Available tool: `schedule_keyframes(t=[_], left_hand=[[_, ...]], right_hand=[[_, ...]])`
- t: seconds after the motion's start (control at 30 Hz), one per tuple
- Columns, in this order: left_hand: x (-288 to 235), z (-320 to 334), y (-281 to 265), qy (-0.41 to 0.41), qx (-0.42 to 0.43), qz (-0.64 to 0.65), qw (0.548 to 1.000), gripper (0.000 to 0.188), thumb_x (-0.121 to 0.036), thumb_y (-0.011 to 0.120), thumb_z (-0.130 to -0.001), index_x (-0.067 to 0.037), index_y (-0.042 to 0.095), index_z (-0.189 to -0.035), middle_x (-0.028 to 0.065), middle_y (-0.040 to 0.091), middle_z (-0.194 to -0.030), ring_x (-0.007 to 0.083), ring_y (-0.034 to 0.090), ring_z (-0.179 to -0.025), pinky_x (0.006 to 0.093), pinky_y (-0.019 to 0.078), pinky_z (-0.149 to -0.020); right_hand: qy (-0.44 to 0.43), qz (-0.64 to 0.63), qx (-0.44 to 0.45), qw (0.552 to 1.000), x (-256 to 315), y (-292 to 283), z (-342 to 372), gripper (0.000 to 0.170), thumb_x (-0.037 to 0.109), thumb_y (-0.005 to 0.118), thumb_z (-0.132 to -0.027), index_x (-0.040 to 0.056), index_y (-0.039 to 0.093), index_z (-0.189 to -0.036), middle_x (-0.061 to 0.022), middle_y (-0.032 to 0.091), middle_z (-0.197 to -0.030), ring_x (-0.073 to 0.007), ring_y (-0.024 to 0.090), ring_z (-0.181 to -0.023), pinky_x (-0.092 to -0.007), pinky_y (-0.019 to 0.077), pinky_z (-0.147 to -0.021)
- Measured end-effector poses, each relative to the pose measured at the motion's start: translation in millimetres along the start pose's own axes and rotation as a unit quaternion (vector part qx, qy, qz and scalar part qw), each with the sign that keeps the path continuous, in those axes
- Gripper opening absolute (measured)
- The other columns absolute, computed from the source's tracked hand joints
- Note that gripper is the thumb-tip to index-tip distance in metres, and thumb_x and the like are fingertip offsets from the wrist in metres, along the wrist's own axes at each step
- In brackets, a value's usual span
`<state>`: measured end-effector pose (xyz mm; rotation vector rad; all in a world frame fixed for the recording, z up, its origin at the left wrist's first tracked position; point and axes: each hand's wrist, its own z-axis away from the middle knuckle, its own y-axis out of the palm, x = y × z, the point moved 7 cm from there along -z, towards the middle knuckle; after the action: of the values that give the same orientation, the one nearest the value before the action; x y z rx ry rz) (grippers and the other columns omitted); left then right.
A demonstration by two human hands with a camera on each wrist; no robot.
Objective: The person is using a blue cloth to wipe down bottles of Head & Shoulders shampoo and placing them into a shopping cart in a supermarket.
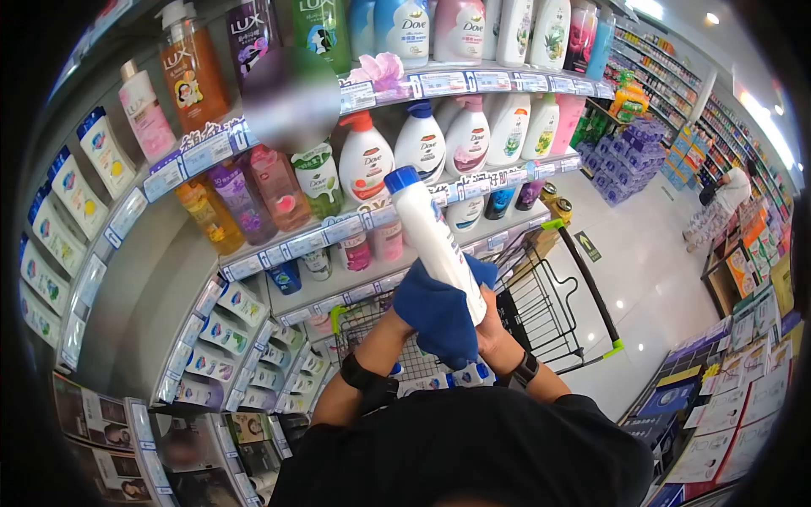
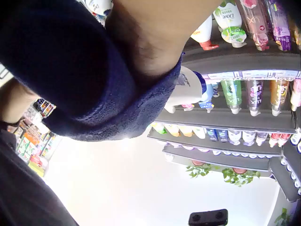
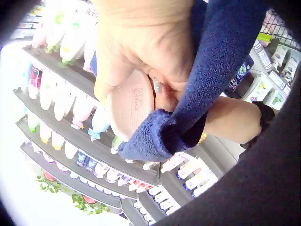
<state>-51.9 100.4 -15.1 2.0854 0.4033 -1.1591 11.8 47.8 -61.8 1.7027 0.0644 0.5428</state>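
Observation:
A white bottle (image 1: pixel 432 232) with a blue cap (image 1: pixel 402 177) is held at a tilt over the cart, cap end toward the shelves. A dark blue cloth (image 1: pixel 443 317) wraps around its lower part. My left hand (image 1: pixel 395 323), mostly hidden by the cloth, grips the cloth against the bottle. At the lower end, my right hand (image 1: pixel 487 328) holds the bottle. In the right wrist view, the right hand's fingers (image 3: pixel 106 89) curl around the pale bottle base (image 3: pixel 131 106), with the cloth beside it. The left wrist view shows the blue cap (image 2: pixel 201 84) beyond the cloth.
A shopping cart (image 1: pixel 549 296) with several bottles in it stands under my hands. Curved shelves (image 1: pixel 296 245) of pump and squeeze bottles rise ahead and to the left. Boxed goods (image 1: pixel 735 389) line the right side. A person (image 1: pixel 722 203) is farther down the aisle.

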Motion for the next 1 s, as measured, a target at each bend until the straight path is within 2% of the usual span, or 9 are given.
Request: schedule_keyframes(t=[0.13,0.4,0.47,0.53,0.63,0.7,0.73,0.9,1.0], left_hand=[[-22.9,7.7,-3.4,-0.01,0.027,-0.038,0.999,0.051,-0.01,0.062,-0.076,-0.001,0.04,-0.121,0.0102,0.05,-0.115,0.0178,0.05,-0.103,0.0317,0.0407,-0.089],[-43.3,60.5,-15.2,-0.042,-0.128,-0.179,0.975,0.041,-0.01,0.05,-0.085,-0.001,0.037,-0.123,0.011,0.049,-0.117,0.019,0.048,-0.105,0.0322,0.0395,-0.09],[-19.6,70.0,-26.2,-0.065,-0.16,-0.069,0.982,0.036,-0.01,0.041,-0.089,-0.001,0.036,-0.124,0.0114,0.048,-0.118,0.0193,0.047,-0.106,0.0321,0.0389,-0.091],[-7.5,71.7,-25.1,-0.117,-0.243,0.131,0.954,0.04,-0.028,0.035,-0.094,-0.002,0.039,-0.124,0.01,0.051,-0.115,0.0214,0.048,-0.106,0.0334,0.0378,-0.094],[-11.3,71.4,-20.7,-0.076,-0.176,-0.065,0.979,0.035,-0.011,0.04,-0.091,-0.003,0.036,-0.125,0.0093,0.049,-0.114,0.0166,0.048,-0.104,0.0285,0.0399,-0.09],[-6.2,66.2,-9.6,-0.074,-0.143,-0.023,0.987,0.035,-0.018,0.044,-0.09,-0.006,0.04,-0.122,0.0051,0.05,-0.111,0.014,0.049,-0.103,0.0273,0.0407,-0.089],[-4.2,64.3,-2.7,-0.067,-0.125,-0.047,0.989,0.034,-0.02,0.045,-0.09,-0.006,0.042,-0.122,0.0041,0.051,-0.11,0.0136,0.049,-0.102,0.027,0.0407,-0.089],[29.9,56.3,18.0,-0.146,-0.155,0.023,0.977,0.041,-0.017,0.055,-0.084,-0.004,0.043,-0.121,0.0042,0.053,-0.108,0.0149,0.053,-0.099,0.0276,0.0434,-0.087],[35.6,27.7,25.2,-0.122,-0.138,-0.008,0.983,0.045,-0.016,0.058,-0.081,-0.003,0.043,-0.121,0.0049,0.054,-0.109,0.0154,0.054,-0.098,0.0282,0.0441,-0.086]], right_hand=[[-0.014,0.121,0.023,0.992,1.0,7.4,7.3,0.067,0.031,0.062,-0.078,-0.0017,0.033,-0.128,-0.0137,0.048,-0.122,-0.0228,0.051,-0.109,-0.0363,0.04,-0.094],[0.033,0.218,0.101,0.97,-5.5,27.2,24.6,0.08,0.02,0.072,-0.069,-0.0019,0.026,-0.131,-0.0138,0.046,-0.122,-0.0241,0.05,-0.11,-0.0418,0.0439,-0.088],[0.086,0.222,0.154,0.959,-7.1,27.9,32.3,0.089,0.014,0.077,-0.062,-0.0005,0.024,-0.133,-0.0148,0.047,-0.122,-0.0251,0.049,-0.11,-0.0415,0.0427,-0.089],[0.074,0.264,0.122,0.954,0.5,30.8,35.9,0.085,0.012,0.076,-0.064,-0.0003,0.027,-0.132,-0.0112,0.047,-0.123,-0.0204,0.048,-0.111,-0.0371,0.0403,-0.091],[-0.004,0.398,0.102,0.912,10.7,17.5,38.2,0.079,0.014,0.075,-0.067,-0.0015,0.031,-0.131,-0.0071,0.045,-0.127,-0.0141,0.042,-0.115,-0.0301,0.0332,-0.097],[-0.011,0.426,0.115,0.897,16.1,19.1,42.6,0.08,0.015,0.076,-0.067,-0.0012,0.031,-0.131,-0.0068,0.043,-0.13,-0.0145,0.039,-0.118,-0.0311,0.0304,-0.099],[-0.069,0.443,0.096,0.889,23.3,33.2,45.6,0.069,0.012,0.072,-0.07,-0.0008,0.036,-0.127,-0.0083,0.053,-0.116,-0.0146,0.05,-0.104,-0.0296,0.0416,-0.087],[-0.109,0.491,-0.032,0.864,45.8,17.0,56.0,0.043,0.006,0.057,-0.079,0.0006,0.04,-0.118,-0.0063,0.058,-0.08,-0.0124,0.058,-0.057,-0.0225,0.0455,-0.049],[-0.023,0.489,-0.081,0.868,64.5,23.6,73.7,0.043,0.007,0.061,-0.076,0.002,0.043,-0.114,-0.0079,0.06,-0.08,-0.013,0.059,-0.057,-0.0236,0.0464,-0.05]])
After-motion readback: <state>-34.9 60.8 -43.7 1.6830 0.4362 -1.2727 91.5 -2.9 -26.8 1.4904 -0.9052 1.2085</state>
